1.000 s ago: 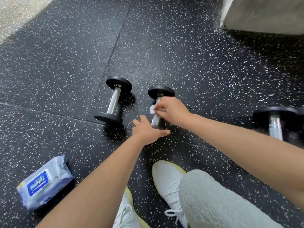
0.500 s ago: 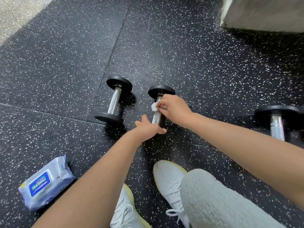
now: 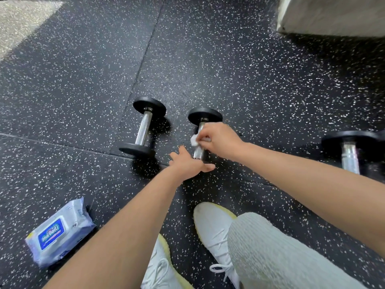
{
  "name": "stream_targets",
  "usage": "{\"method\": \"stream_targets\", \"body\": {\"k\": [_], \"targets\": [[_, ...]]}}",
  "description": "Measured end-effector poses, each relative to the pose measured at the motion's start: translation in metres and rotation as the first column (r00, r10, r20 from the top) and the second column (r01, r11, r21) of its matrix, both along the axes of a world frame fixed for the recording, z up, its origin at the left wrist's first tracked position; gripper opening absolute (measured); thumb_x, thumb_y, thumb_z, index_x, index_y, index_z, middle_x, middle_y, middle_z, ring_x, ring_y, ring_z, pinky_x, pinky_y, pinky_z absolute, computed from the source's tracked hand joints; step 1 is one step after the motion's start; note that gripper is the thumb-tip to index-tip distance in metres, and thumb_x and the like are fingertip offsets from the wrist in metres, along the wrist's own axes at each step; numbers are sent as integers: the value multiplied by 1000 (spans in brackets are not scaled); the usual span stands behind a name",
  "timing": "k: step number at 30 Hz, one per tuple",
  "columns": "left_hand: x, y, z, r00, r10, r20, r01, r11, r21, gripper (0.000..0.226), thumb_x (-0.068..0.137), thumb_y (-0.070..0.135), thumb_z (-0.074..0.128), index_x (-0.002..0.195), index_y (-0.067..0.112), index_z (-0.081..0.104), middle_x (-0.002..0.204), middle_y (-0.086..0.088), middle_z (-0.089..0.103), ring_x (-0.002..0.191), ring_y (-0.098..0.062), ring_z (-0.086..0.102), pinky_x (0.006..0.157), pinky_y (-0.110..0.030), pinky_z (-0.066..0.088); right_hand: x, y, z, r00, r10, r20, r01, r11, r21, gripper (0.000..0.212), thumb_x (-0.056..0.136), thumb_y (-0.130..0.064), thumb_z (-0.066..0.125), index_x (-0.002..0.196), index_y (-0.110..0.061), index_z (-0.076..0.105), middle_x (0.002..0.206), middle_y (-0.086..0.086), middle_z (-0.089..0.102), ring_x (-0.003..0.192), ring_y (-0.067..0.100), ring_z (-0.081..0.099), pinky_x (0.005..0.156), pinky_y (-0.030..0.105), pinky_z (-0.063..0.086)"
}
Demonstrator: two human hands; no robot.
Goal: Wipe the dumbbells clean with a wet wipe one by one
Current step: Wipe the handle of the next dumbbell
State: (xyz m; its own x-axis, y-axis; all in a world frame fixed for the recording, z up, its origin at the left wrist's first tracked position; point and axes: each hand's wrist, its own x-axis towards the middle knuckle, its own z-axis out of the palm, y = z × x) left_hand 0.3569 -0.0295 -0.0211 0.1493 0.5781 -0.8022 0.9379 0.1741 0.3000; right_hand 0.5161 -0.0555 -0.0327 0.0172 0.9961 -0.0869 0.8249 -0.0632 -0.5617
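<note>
1. Head camera looks down at my two bare arms over the black, white-speckled rubber floor (image 3: 229, 65), with three small dumbbells lying on it.

2. My right hand (image 3: 218, 138) is clenched around a crumpled white wet wipe (image 3: 194, 140), pressing it on the chrome handle of the middle black-ended dumbbell (image 3: 205, 116), which lies just beyond my white shoe (image 3: 212, 224).

3. My left hand (image 3: 189, 163) rests over the near end plate of that dumbbell, fingers spread and loose (whether they actually grip the plate I cannot tell, since the hand hides it).

4. To do this stroke well, I judge I should wrap the wipe fully round the bar, slide it from far plate to near plate, and roll the dumbbell under my left hand so the underside gets cleaned too.

5. Steady pressure from the left hand matters; a round-ended weight will likely roll away otherwise.

6. A second black-and-chrome dumbbell (image 3: 145, 126) lies just to the left, a third (image 3: 350, 151) well apart at the right edge.

7. A pale blue-labelled soft pack of wipes (image 3: 60, 232) sits near left, within reach if this wipe dries out.
</note>
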Motion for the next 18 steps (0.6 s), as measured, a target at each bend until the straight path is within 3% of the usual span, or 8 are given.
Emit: {"method": "stream_targets", "body": {"k": [3, 5, 10, 12, 14, 18], "targets": [[4, -5, 1, 999, -11, -35, 13, 999, 44, 140, 71, 62, 88, 166, 18, -5, 171, -14, -1, 158, -40, 8, 125, -57, 22, 2, 9, -2, 975, -215, 48, 211, 975, 66, 14, 93, -29, 68, 100, -26, 79, 100, -4, 68, 90, 22, 65, 74, 38, 54], [7, -8, 1, 998, -22, -52, 26, 997, 68, 139, 71, 62, 88, 165, 17, -4, 169, -16, 2, 157, -41, 7, 124, -56, 22, -2, 2, -3, 971, -231, 60, 227, 972, 64, 14, 93, -28, 67, 100, -25, 79, 101, -3, 67, 89, 23, 65, 73, 38, 54], [9, -11, -1, 998, -36, -52, 42, 993, 113, 132, 69, 62, 88, 162, 15, 9, 161, -18, 17, 152, -41, 19, 119, -50, 28, -5, -23, 2, 986, 163, 22, -160, 984, -81, 13, 92, -31, 69, 100, -29, 79, 100, -9, 68, 91, 18, 63, 72, 33, 47], [9, -13, -2, 999, -36, -36, 40, 992, 120, 135, 69, 63, 88, 164, 16, 5, 162, -18, 15, 152, -41, 17, 120, -50, 27, -1, -21, 3, 970, 233, 65, -227, 970, -90, 13, 93, -33, 68, 101, -29, 78, 100, -10, 67, 90, 16, 62, 71, 34, 47], [9, -13, -2, 999, -32, -16, 33, 995, 97, 138, 70, 63, 88, 165, 19, -2, 167, -19, 7, 155, -42, 13, 122, -52, 24, 4, -10, 4, 978, 174, 112, -171, 985, -28, 14, 93, -32, 68, 100, -27, 79, 99, -7, 67, 88, 20, 64, 70, 36, 49], [9, -14, -3, 999, 25, 46, -28, 998, 59, 135, 69, 59, 90, 164, 31, -2, 170, -13, 2, 154, -44, 22, 122, -58, 29, 11, 13, 3, 976, -123, 181, 108, 990, 90, 16, 95, -29, 64, 98, -23, 78, 97, -2, 68, 84, 23, 66, 69, 36, 53]]}}
